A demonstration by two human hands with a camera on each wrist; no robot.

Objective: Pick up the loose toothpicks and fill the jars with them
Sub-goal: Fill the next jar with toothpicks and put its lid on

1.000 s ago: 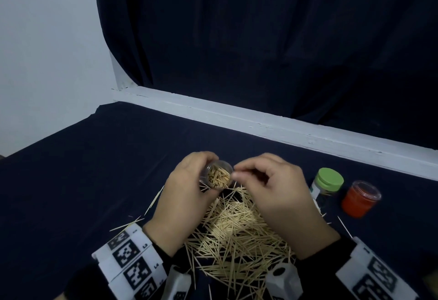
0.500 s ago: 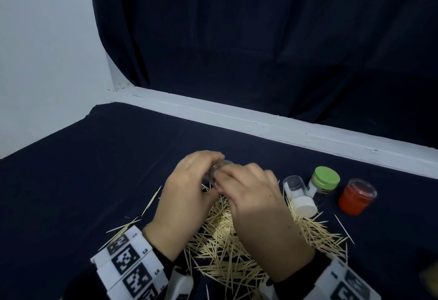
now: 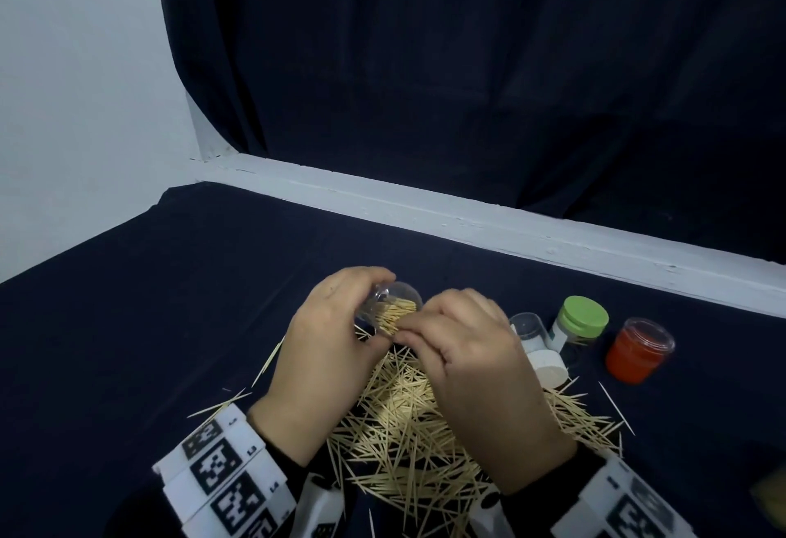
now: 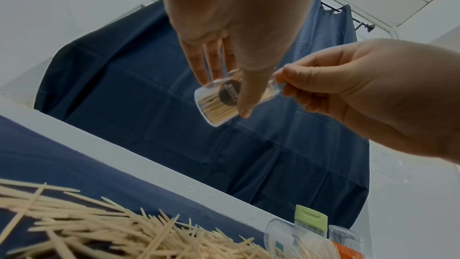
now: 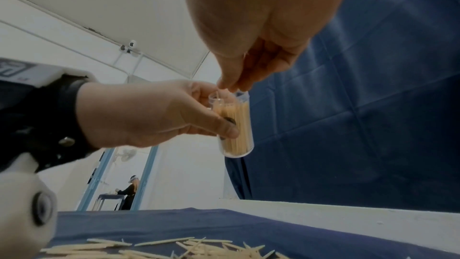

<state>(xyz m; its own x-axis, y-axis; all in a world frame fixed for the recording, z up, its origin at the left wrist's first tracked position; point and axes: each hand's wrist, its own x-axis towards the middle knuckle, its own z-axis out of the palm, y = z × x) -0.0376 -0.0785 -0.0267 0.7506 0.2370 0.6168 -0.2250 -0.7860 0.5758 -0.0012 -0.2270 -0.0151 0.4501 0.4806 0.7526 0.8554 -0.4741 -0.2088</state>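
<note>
A small clear jar [image 3: 391,310], well filled with toothpicks, is gripped in my left hand [image 3: 336,337] above the table, tipped with its mouth towards my right hand. My right hand [image 3: 459,342] has its thumb and fingertips pinched on toothpicks at the jar's mouth. In the right wrist view one toothpick stands up out of the jar [image 5: 236,129] under the pinched fingertips [image 5: 227,86]. In the left wrist view the jar [image 4: 216,103] shows a round dark label. A big pile of loose toothpicks [image 3: 408,422] lies on the dark cloth under both hands.
Right of the pile an empty clear jar [image 3: 525,327] lies beside a white lid [image 3: 548,367]. A green-lidded jar [image 3: 580,320] and a red jar [image 3: 638,350] stand further right. Stray toothpicks [image 3: 268,361] lie left of the pile. A white ledge [image 3: 468,218] and dark curtain bound the back.
My right hand moved left onto the jar's mouth, uncovering the empty jar and white lid. My left hand tipped the jar further onto its side.
</note>
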